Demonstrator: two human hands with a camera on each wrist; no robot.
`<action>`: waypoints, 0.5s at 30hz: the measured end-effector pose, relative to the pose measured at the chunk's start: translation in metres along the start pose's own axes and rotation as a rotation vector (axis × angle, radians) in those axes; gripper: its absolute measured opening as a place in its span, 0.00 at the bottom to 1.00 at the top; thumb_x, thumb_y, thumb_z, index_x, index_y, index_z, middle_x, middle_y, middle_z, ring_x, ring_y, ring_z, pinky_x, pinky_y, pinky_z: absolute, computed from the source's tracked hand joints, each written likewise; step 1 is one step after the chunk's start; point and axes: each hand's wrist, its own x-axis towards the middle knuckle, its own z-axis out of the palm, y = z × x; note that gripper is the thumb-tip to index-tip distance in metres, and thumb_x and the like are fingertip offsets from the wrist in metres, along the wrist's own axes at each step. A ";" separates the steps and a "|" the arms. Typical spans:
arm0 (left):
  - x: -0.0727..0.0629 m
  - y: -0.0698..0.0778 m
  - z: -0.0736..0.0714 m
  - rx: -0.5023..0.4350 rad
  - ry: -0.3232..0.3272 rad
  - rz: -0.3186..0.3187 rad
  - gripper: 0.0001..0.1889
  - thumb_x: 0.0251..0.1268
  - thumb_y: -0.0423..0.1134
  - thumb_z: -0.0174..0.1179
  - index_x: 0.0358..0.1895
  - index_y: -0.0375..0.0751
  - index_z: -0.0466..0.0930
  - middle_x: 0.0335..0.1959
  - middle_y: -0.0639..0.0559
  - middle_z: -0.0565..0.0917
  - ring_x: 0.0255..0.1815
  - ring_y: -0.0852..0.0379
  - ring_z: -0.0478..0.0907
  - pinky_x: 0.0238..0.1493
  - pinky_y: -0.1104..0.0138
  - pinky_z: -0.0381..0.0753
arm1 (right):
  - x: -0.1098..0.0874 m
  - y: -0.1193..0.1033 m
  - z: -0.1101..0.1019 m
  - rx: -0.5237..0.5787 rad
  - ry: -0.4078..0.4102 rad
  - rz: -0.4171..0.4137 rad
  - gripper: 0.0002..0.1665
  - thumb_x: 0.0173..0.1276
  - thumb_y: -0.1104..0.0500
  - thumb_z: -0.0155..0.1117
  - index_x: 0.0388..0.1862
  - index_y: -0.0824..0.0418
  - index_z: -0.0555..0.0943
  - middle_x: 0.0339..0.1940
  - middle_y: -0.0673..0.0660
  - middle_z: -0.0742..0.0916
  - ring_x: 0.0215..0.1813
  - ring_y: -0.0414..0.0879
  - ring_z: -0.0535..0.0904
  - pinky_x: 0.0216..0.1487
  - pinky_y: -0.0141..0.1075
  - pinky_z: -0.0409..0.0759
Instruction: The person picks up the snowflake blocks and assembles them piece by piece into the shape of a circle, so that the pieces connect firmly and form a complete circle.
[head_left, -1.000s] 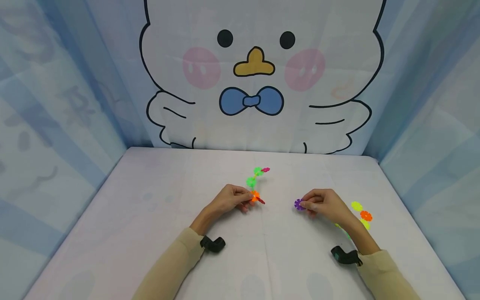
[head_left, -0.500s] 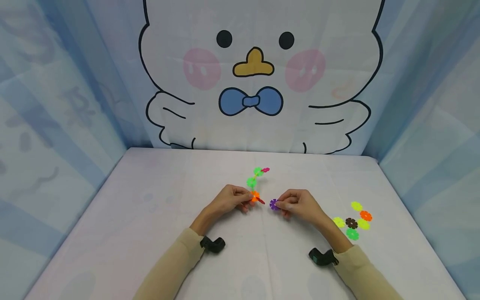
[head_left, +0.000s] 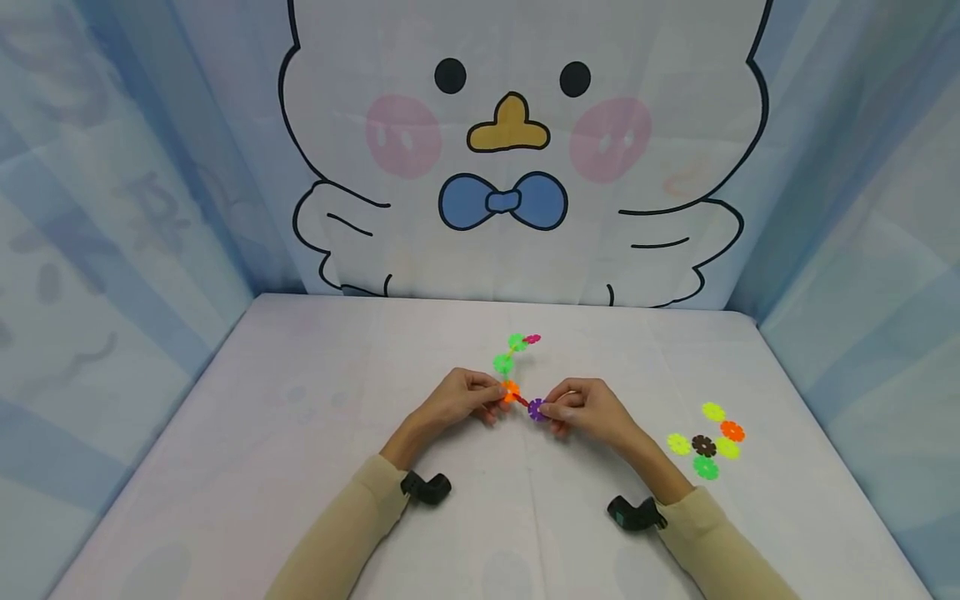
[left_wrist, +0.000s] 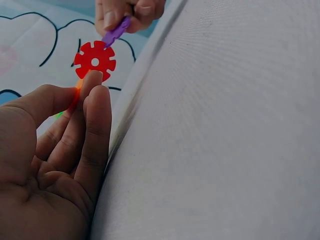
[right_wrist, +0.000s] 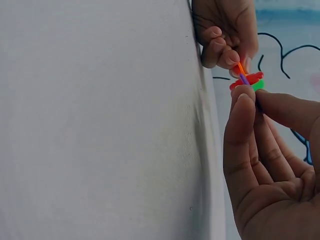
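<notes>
My left hand (head_left: 468, 395) pinches an orange notched disc (head_left: 511, 390) between thumb and fingers. That disc belongs to a chain of interlocking plastic discs: green discs (head_left: 503, 364) and a pink disc (head_left: 532, 338) stretch away behind it. On its near right side sits a red disc (left_wrist: 95, 61), slotted in edgewise. My right hand (head_left: 588, 410) pinches a purple disc (head_left: 536, 409) by its edge. In the left wrist view the purple disc meets the red disc's rim at a notch; how deep it sits I cannot tell.
To the right on the white table (head_left: 420, 533) lie several loose discs: yellow (head_left: 713, 412), orange (head_left: 732, 431), dark brown (head_left: 703, 446) and green (head_left: 706, 467) among them. A printed curtain (head_left: 502, 250) stands behind the table. Each wrist wears a black camera (head_left: 426, 488).
My right hand has travelled left with the purple disc, from near the loose discs to the red disc. Loose discs it covered now show. My left hand has stayed in place.
</notes>
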 end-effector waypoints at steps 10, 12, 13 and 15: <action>0.000 -0.001 0.000 0.005 0.002 0.012 0.14 0.78 0.37 0.64 0.52 0.26 0.86 0.31 0.50 0.90 0.25 0.61 0.84 0.34 0.69 0.90 | -0.002 -0.003 0.003 0.011 -0.019 0.019 0.16 0.73 0.58 0.73 0.47 0.72 0.85 0.29 0.64 0.92 0.27 0.44 0.87 0.34 0.35 0.89; 0.000 -0.001 0.000 0.013 -0.004 0.027 0.14 0.78 0.36 0.63 0.52 0.25 0.86 0.31 0.50 0.90 0.25 0.62 0.84 0.35 0.70 0.90 | -0.002 -0.003 0.004 0.013 -0.023 0.021 0.16 0.74 0.59 0.72 0.48 0.73 0.85 0.29 0.65 0.92 0.27 0.43 0.87 0.34 0.35 0.90; 0.000 -0.001 0.000 0.017 -0.006 0.031 0.14 0.78 0.37 0.63 0.52 0.25 0.86 0.31 0.50 0.90 0.25 0.62 0.84 0.35 0.70 0.90 | -0.003 -0.003 0.004 0.015 -0.025 0.021 0.16 0.74 0.59 0.72 0.48 0.73 0.85 0.30 0.65 0.92 0.27 0.43 0.87 0.35 0.35 0.90; 0.000 -0.001 0.000 0.020 -0.010 0.038 0.14 0.78 0.36 0.63 0.52 0.25 0.86 0.31 0.50 0.90 0.25 0.62 0.85 0.35 0.70 0.90 | -0.003 -0.002 0.005 0.021 -0.026 0.029 0.15 0.75 0.59 0.71 0.48 0.73 0.85 0.30 0.64 0.93 0.27 0.43 0.87 0.35 0.35 0.90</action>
